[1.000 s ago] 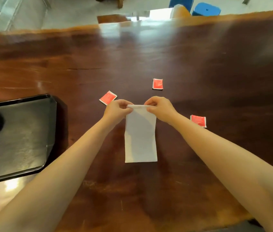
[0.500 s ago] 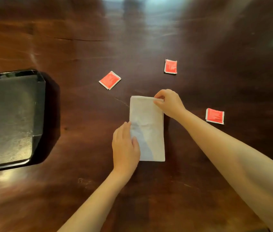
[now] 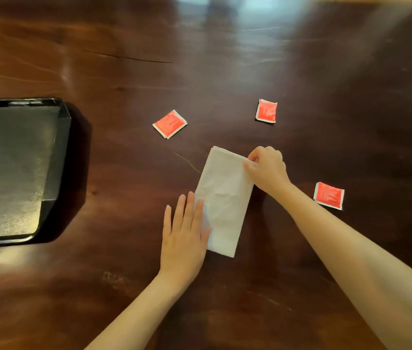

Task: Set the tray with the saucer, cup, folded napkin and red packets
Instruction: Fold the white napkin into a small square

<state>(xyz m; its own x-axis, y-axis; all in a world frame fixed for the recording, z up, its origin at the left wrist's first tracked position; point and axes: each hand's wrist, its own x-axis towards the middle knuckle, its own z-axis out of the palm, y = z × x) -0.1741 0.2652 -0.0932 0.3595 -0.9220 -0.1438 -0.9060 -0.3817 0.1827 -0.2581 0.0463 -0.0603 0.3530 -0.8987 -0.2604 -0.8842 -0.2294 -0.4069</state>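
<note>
both hands on the napkin (image 3: 225, 195) — table (image 3: 124, 286), right of the tray (image 3: 56, 157)
left hand (image 3: 184, 236) flat, fingers spread on its near-left edge; right hand (image 3: 266, 168) pinches the far-right corner — three red packets (image 3: 170, 123) lie around it.

The tray (image 3: 56, 157) runs off the left edge — its far side unseen. Beside it, the left hand (image 3: 184, 233) hides the napkin's (image 3: 225, 195) near edge.
</note>
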